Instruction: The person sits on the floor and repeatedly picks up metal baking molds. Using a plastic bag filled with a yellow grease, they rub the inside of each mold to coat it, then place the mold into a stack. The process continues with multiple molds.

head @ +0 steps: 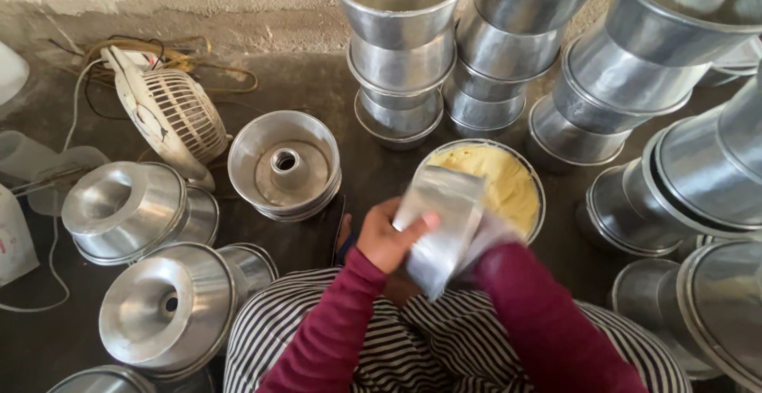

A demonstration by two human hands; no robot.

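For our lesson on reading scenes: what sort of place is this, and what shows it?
Probably a small floor-level workshop or bakery: stacks of metal tube pans, a bowl of pale yellow paste, and a small fan on the bare concrete floor.

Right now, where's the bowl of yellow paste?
Head view, centre: the bowl of yellow paste sits on the floor before the stacked moulds, just beyond the held metal mould.

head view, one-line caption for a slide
Left hand grips a metal tube pan over a bowl of yellow paste, ringed by stacked pans.
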